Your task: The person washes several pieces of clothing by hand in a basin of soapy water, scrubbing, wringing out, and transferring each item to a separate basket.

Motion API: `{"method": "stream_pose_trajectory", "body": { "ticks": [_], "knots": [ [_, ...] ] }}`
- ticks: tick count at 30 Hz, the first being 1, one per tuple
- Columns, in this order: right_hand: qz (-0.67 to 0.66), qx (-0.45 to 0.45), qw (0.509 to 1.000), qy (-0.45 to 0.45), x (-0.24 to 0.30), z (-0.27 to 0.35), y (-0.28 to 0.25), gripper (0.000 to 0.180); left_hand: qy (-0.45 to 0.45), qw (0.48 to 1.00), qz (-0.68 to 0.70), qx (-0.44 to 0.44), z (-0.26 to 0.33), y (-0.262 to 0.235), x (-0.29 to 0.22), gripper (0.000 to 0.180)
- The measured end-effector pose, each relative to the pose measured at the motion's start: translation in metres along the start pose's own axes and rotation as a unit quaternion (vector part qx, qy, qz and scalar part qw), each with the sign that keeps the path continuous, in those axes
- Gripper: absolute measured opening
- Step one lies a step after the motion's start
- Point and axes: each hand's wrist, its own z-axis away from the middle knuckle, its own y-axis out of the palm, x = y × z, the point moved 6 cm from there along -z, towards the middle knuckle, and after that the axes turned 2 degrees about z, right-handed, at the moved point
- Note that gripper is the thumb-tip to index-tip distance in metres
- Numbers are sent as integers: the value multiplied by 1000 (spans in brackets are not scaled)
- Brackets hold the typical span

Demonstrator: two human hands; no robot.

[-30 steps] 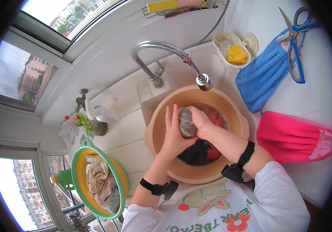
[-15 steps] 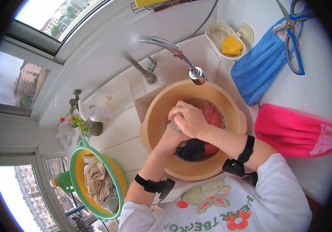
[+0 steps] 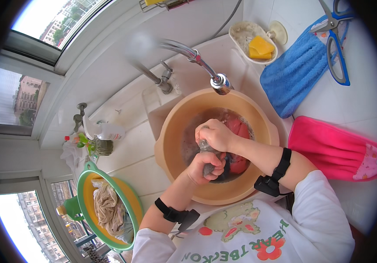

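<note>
Over a tan plastic basin (image 3: 171,153), both my hands are closed round one wet, dark grey cloth (image 3: 206,147), bunched and twisted between them. My left hand (image 3: 203,167) grips its lower end, with a bit of cloth poking out below the fist. Farther up, my right hand (image 3: 215,135) clasps the other end. In the basin's murky water lie a red cloth (image 3: 239,164) on the right and a dark cloth, mostly hidden beneath my hands. What kind of garment the grey cloth is I cannot make out.
A chrome faucet (image 3: 220,83) hangs over the basin's far rim. To the left stands a green-rimmed yellow tub (image 3: 85,206) holding crumpled clothes (image 3: 109,206). A soap dish (image 3: 241,35), a blue towel (image 3: 296,65), scissors (image 3: 337,57) and a pink towel (image 3: 324,147) are at the right.
My hands were stacked together around the grey cloth. Now they are farther apart, the left lower and nearer me, with the twisted cloth showing between them.
</note>
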Motion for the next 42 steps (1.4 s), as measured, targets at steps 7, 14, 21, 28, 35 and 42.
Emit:
{"method": "stream_pose_trajectory", "body": {
  "ticks": [7,14,21,28,35,42],
  "knots": [
    [-108,69,992,10,-23,0,5,24,-3,994,90,65,-5,8,10,20],
    [-132,101,985,35,-47,5,6,23,-10,978,167,124,-11,13,24,21],
    [215,31,969,114,-83,-5,-10,40,53,953,-233,-184,-22,-35,9,35],
    [51,-6,957,285,-44,5,1,40,267,628,-582,-442,77,-29,-21,82],
    [-248,234,933,113,154,-7,133,32,573,458,-465,-497,290,6,-14,71],
    [103,238,909,-328,205,8,263,46,441,292,-490,-693,418,-28,68,69]
  ]
}}
